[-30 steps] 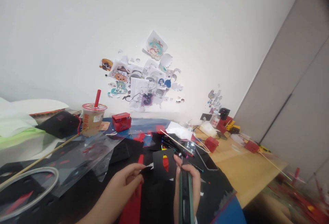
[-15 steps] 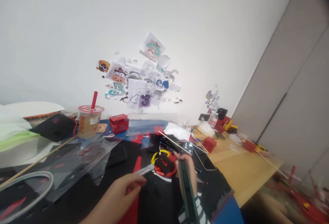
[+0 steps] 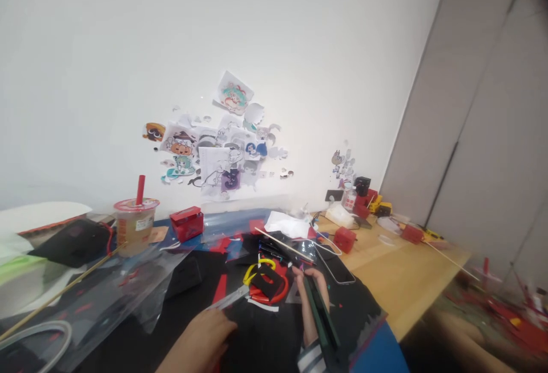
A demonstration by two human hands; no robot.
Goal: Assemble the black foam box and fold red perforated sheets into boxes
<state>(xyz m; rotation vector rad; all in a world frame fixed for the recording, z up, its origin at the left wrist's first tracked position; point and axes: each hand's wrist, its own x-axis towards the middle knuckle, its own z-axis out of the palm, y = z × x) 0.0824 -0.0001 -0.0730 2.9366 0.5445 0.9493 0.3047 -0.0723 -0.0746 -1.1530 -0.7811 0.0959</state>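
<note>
My right hand (image 3: 310, 299) is wrapped round a long dark green bar (image 3: 320, 319) with a black band along its middle, tilted with its near end toward me. At the lower centre, my left hand (image 3: 208, 330) hovers palm down over the black mat (image 3: 252, 344); its curled fingertips are hidden and blurred. Just beyond it lie scissors (image 3: 235, 295) with yellow and red handles, the blades pointing toward my left hand. A small black piece (image 3: 266, 283) covers part of the handles. Red strips (image 3: 220, 290) show on the mat nearby.
A drink cup (image 3: 136, 225) with a red straw and a red box (image 3: 187, 223) stand at the back left. A phone (image 3: 340, 267) and a thin wooden stick (image 3: 285, 245) lie beyond my right hand. Clear plastic sheet (image 3: 124, 293) covers the left side. Paper drawings (image 3: 218, 161) hang on the wall.
The view has shifted. My left hand has turned more palm down, with its thumb no longer in sight. The right hand still holds the green bar, now angled differently.
</note>
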